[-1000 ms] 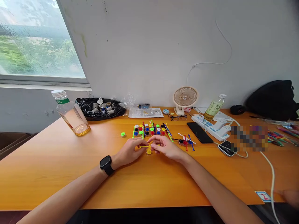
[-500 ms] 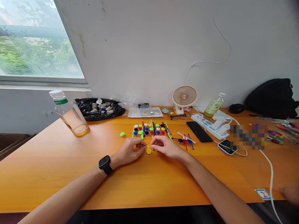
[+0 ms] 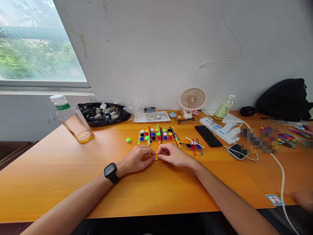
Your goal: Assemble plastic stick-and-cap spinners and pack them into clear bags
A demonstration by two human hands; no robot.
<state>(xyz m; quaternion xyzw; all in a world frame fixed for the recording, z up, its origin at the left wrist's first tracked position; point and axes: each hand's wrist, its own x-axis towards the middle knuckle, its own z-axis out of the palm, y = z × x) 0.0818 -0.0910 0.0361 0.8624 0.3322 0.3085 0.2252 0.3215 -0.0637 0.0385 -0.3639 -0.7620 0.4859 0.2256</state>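
Note:
A thin yellow arrow-shaped stick [image 3: 150,155] lies across a small round yellow disc [image 3: 156,158], low over the table between my hands. From the left, my left hand [image 3: 137,159] pinches the stick with curled fingers; a black watch is on that wrist. My right hand [image 3: 174,154] is closed at the other side, its thumb and fingertip at the disc and the stick's right end, which they partly hide. Beyond my hands sit rows of small coloured discs [image 3: 153,135] in clear bases, with coloured arrow sticks [image 3: 174,135] lying among them.
A green disc [image 3: 128,140] stands apart on the left. More arrow sticks [image 3: 194,145] lie right of my right hand, near a black phone [image 3: 208,136] and a power strip [image 3: 220,131]. A large bottle [image 3: 74,120] stands left; a fan [image 3: 193,99] stands by the wall.
The yellow stick has come down from above the yellow disc onto it. Both hands have closed in around the disc, which is now more hidden by the fingers.

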